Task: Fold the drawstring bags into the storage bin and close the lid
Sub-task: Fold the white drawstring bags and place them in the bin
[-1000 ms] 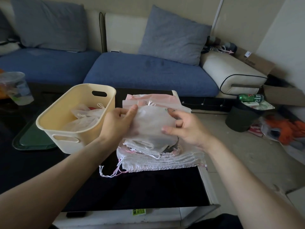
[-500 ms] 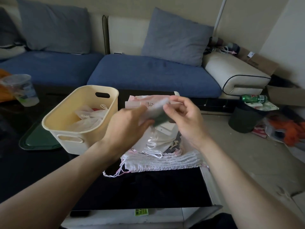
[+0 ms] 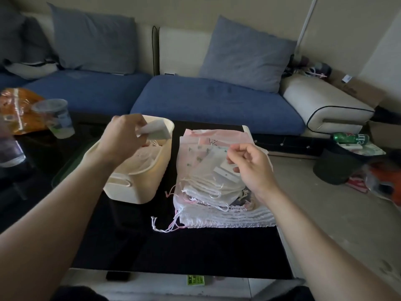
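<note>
A cream storage bin (image 3: 138, 187) with cut-out handles stands on the black table, with white drawstring bags inside. My left hand (image 3: 123, 137) hovers over the bin's opening and grips a folded white bag (image 3: 156, 131). To the right lies a stack of white and pink drawstring bags (image 3: 208, 177), cords trailing toward me. My right hand (image 3: 251, 168) hangs just above that stack, fingers loosely curled and holding nothing. A green lid (image 3: 65, 168) lies flat under the bin's left side, mostly hidden.
A plastic cup (image 3: 55, 119) and an orange bag (image 3: 17, 111) sit at the table's far left. A blue sofa (image 3: 208, 101) runs behind the table. A dark waste bin (image 3: 338, 164) with a green can (image 3: 349, 137) stands on the floor at right.
My left hand carried the folded bag left from the stack to above the bin. My right hand let go of it and dropped back over the stack.
</note>
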`<state>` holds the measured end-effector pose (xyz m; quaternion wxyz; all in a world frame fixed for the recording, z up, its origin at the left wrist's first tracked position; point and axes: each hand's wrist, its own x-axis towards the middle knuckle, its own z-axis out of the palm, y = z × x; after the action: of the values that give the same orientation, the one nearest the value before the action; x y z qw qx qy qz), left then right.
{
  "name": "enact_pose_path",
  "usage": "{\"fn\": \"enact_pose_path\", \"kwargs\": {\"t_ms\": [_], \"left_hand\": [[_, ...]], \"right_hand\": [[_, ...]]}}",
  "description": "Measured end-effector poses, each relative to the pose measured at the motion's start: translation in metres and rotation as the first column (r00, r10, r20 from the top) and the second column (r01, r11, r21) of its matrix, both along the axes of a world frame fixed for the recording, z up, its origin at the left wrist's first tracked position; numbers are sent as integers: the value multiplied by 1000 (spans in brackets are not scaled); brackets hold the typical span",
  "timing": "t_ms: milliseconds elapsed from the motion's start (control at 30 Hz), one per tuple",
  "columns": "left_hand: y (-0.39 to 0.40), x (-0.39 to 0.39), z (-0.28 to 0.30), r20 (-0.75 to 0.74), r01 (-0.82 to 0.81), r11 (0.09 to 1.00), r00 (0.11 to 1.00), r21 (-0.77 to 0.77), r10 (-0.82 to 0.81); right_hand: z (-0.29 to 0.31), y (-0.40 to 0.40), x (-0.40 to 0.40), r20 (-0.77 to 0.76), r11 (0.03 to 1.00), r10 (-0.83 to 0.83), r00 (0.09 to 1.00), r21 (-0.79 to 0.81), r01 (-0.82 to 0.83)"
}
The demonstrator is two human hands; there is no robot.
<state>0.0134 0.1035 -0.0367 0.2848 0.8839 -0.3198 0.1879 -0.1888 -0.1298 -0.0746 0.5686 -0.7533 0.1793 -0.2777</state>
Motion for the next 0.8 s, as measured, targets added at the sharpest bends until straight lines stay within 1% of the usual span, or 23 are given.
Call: {"fn": "enact_pose_path", "kwargs": {"t_ms": [67,167,200,333,400,467,533,600,733,767,800], "left_hand": [[-3,13,-5,21,-18,999,1000,37,17],[-11,32,-4,139,-86,974,989,211,57],[-14,36,-4,146,-88,961,988,264,50],[-22,46,-10,55,5,893,998,451,-33],[-25,51,-21,38,41,878,997,476,-68],[-28,57,-30,-35,62,875,998,480,-52],[-31,60,-35,-184,77,829,983,553,32],[-31,57,-35,-327,123,741,935,660,136],[-45,43,-24,-422,114,630,829,768,366],[-47,36,-16,-428,107,615,809,781,403],[-48,33,-9,-421,91,642,822,762,384]], "right_hand": [[-1,3,3,-18,1000,15,1000,-17,-15],[-3,4,5,-33,999,32,999,-39,-33],[-4,3,5,-41,998,37,998,-40,-38],[-8,0,5,-100,994,85,991,-61,-91],[-12,-1,5,-117,990,107,987,-76,-116],[-13,-2,5,-123,987,124,985,-84,-135],[-15,-3,4,-133,983,148,980,-87,-160],[-15,-3,4,-160,978,171,972,-93,-187],[-18,-3,5,-216,969,197,956,-108,-224],[-18,-4,4,-243,965,200,949,-118,-233],[-19,-4,4,-275,960,203,940,-132,-246]]}}
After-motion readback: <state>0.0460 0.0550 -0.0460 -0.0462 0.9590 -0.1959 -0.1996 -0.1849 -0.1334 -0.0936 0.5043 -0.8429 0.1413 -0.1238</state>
